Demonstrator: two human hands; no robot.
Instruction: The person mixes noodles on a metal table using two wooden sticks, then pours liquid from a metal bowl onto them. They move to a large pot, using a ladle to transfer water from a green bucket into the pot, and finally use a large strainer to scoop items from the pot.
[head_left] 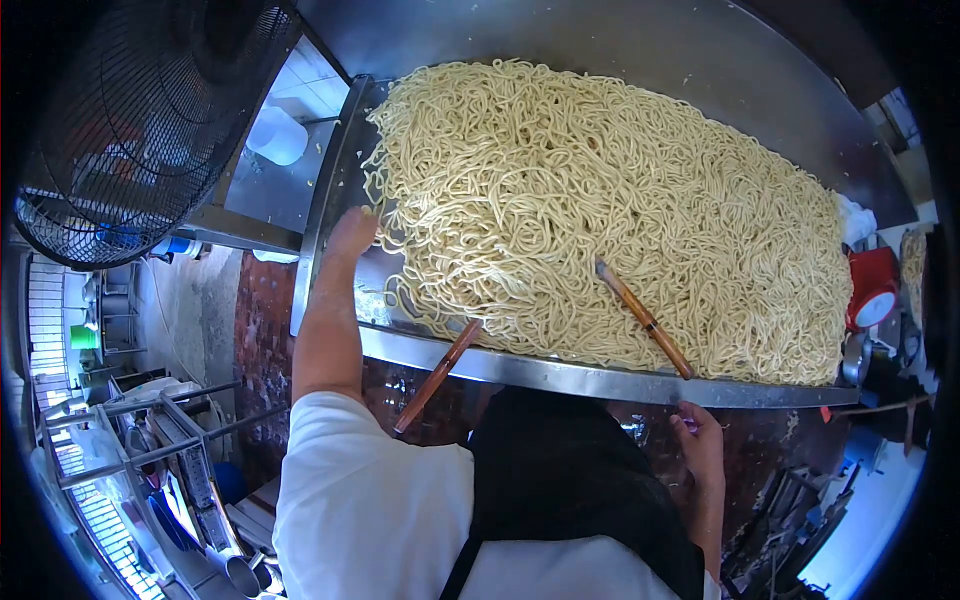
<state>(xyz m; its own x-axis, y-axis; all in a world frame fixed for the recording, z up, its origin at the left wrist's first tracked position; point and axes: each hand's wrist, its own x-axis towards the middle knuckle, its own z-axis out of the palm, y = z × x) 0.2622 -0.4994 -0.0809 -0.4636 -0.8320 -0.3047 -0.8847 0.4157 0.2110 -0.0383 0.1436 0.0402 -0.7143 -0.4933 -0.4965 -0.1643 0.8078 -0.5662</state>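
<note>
The pale, ropy noodles (pixel 620 200) are lying heaped across the steel bench (pixel 560 375), just ahead of both hands. The left hand (pixel 348 240) is pressing into the heap's edge, its grip hidden among the strands, so I cannot tell its state. The right hand (pixel 700 440) is hanging below the rim, its grip also unclear. One wooden stick (pixel 645 320) is lying on the noodles between the hands and another stick (pixel 437 377) is jutting over the rim, likely parked within reach.

Big black fan (pixel 150 110) looms far left, daylight bright behind it. Near left, a metal rack (pixel 150 440) crowded with gear. Reddish, stained floor (pixel 262 320) runs under the long steel surface (pixel 620 45). Over on the right, a red bucket (pixel 872 285), with bright light low in the near right corner.
</note>
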